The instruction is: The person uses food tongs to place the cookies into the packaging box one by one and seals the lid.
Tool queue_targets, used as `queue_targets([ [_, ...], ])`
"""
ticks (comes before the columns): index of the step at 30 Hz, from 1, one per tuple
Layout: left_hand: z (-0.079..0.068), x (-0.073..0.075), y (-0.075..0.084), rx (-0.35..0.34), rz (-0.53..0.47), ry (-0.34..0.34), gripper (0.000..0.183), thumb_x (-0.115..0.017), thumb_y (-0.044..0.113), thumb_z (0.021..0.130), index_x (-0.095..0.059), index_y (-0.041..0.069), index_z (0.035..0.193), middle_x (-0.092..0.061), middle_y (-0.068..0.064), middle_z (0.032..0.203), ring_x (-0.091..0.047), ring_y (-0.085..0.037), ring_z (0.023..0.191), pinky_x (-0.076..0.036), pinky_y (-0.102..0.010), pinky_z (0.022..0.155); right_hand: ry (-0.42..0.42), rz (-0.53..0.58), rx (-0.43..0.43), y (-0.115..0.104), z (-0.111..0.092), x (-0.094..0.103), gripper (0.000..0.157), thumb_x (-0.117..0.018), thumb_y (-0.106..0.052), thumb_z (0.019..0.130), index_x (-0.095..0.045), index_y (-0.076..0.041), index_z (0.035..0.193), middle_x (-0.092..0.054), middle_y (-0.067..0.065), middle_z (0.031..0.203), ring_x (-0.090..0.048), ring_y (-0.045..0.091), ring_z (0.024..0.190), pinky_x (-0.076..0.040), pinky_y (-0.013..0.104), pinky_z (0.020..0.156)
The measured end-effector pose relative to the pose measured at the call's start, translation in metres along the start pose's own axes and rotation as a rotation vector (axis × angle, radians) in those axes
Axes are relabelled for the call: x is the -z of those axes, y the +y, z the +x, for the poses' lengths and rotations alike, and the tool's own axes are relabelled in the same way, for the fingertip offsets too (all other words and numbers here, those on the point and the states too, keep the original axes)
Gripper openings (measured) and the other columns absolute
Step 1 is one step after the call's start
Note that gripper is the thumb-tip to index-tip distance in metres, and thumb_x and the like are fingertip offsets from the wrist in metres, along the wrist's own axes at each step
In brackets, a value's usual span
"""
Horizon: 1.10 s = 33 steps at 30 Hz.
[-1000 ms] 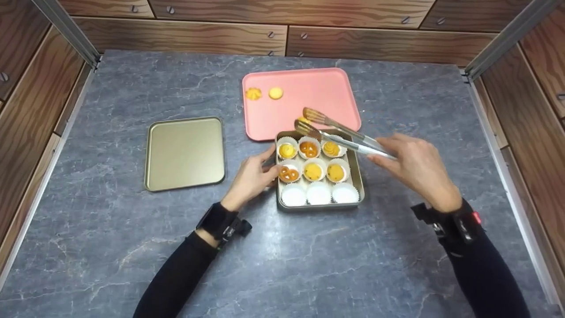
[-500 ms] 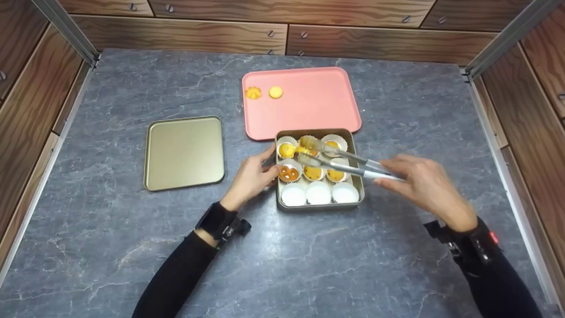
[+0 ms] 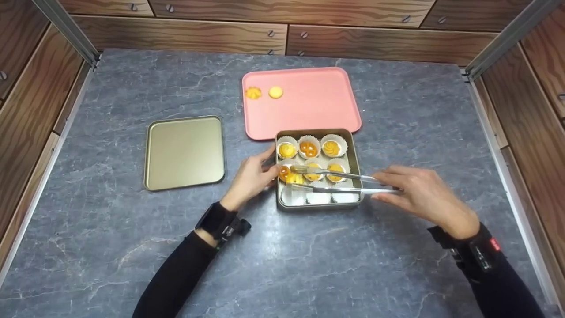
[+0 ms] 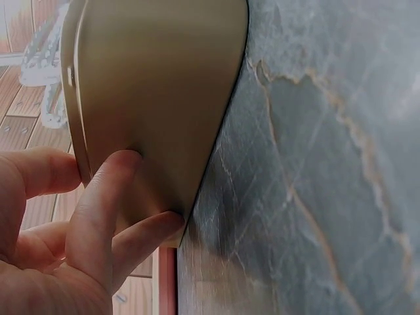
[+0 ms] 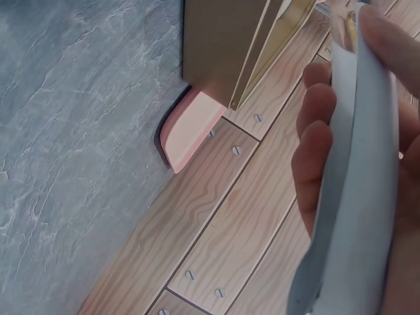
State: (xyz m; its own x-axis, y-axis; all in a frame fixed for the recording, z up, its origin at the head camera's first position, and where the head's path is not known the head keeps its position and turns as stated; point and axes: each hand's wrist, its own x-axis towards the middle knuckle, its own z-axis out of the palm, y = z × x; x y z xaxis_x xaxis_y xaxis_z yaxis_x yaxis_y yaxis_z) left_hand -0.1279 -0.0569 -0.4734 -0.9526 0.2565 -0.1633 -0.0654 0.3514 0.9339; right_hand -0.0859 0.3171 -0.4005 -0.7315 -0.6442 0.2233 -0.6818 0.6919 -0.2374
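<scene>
An uncovered gold tin [image 3: 357, 176] holds several white paper cups, with small yellow and orange cookies in the back and middle rows. My left hand [image 3: 251, 179] touches the tin's left side; in the left wrist view its fingertips [image 4: 125, 161] rest against the outer wall [image 4: 157, 85]. With my right hand [image 3: 423, 194] I grip metal tongs [image 3: 340, 190], whose handle [image 5: 361, 190] fills much of the right wrist view. At the tips of the tongs is a yellow cookie [image 3: 295, 178], over the left side of the tin near the front-left paper cup [image 3: 293, 196].
Behind the tin lies a pink tray [image 3: 313, 97] with a flower-shaped yellow cookie [image 3: 253, 92] and a round one [image 3: 276, 92]. The gold lid [image 3: 185, 154] lies to the left on the grey marbled table [image 3: 198, 274]. Wood-patterned panels [image 3: 176, 37] border the table.
The tongs have come from the pink tray's front edge, across the tin, down to its front left, carrying a yellow cookie. My left hand stays in place.
</scene>
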Motion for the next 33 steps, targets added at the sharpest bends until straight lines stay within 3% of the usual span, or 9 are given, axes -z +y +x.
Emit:
queue_targets([
  [9,0.0014,0.0007,-0.0003,-0.013,0.028,0.010,0.066,-0.067,0.016,0.099,-0.037,0.009,0.158,-0.043,-0.017,0.159,-0.072,-0.024,0.070,-0.060,-0.035,0.056,-0.008,0.018,0.096,0.0036,-0.0022,-0.0007,0.044,-0.085,-0.033,0.081,-0.078,-0.009,0.118,-0.070,-0.002,0.091,-0.054,0.001,0.063,-0.050,0.019,0.051],
  [15,0.0018,0.0010,0.0001,-0.002,-0.001,-0.001,0.068,-0.067,0.015,0.099,-0.036,0.009,0.159,-0.041,-0.017,0.160,-0.073,-0.018,0.074,-0.062,-0.041,0.062,-0.067,0.039,0.069,0.0034,-0.0003,0.0007,0.045,-0.084,-0.035,0.084,-0.077,-0.012,0.121,-0.071,-0.003,0.095,-0.053,-0.002,0.064,-0.049,0.017,0.051],
  [24,0.0011,0.0007,0.0002,-0.008,-0.010,-0.005,0.067,-0.066,0.015,0.100,-0.035,0.008,0.159,-0.042,-0.019,0.159,-0.073,-0.018,0.082,-0.063,-0.037,0.067,-0.117,0.029,0.030,0.0021,0.0027,0.0005,0.045,-0.087,-0.031,0.081,-0.077,-0.012,0.121,-0.073,-0.003,0.098,-0.057,0.000,0.066,-0.053,0.019,0.055],
  [33,0.0000,0.0000,-0.0018,-0.018,-0.024,-0.011,0.066,-0.066,0.014,0.100,-0.035,0.006,0.158,-0.041,-0.019,0.159,-0.074,-0.021,0.098,-0.064,-0.034,0.073,-0.137,0.024,0.008,0.0022,0.0023,-0.0045,0.047,-0.089,-0.030,0.080,-0.076,-0.010,0.121,-0.069,-0.002,0.094,-0.052,0.001,0.065,-0.049,0.019,0.052],
])
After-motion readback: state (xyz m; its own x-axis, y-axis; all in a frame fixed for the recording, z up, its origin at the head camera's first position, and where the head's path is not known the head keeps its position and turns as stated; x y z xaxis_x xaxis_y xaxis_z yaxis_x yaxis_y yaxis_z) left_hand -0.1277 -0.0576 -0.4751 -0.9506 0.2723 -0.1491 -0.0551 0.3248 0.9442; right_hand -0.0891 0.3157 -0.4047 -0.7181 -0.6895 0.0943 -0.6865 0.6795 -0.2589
